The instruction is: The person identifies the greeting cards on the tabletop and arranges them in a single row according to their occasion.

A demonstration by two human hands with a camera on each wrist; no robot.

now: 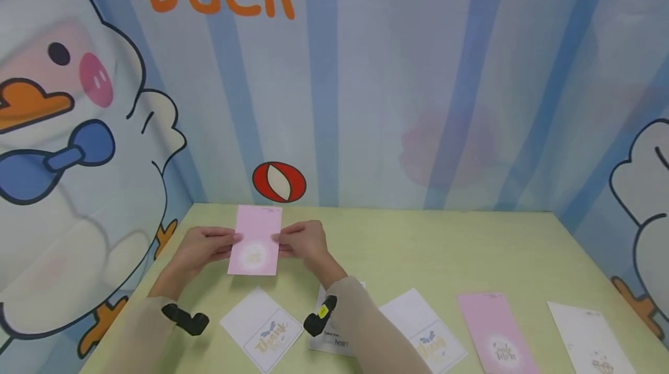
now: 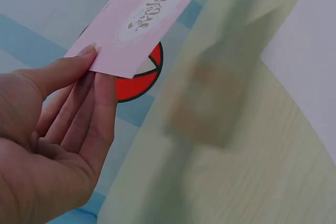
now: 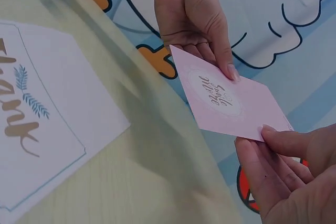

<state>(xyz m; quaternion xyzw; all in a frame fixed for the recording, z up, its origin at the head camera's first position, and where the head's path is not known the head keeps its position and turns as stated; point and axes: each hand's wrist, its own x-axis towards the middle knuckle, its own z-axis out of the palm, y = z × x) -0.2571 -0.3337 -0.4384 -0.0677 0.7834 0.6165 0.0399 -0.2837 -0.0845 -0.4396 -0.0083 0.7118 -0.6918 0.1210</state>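
Observation:
Between both hands, a pink card with gold lettering in a pale round patch is held up off the table. My left hand pinches its left edge, thumb on the printed face and fingers behind. On the opposite edge my right hand pinches it the same way. Both grips show in the right wrist view, where the pink card is tilted. In the left wrist view the left hand has its thumb on a corner of the card.
On the pale yellow table lie a white "thank" card, another like it, a second pink card and a white card. A "heart" card is partly hidden by the right sleeve. A duck-print backdrop stands behind.

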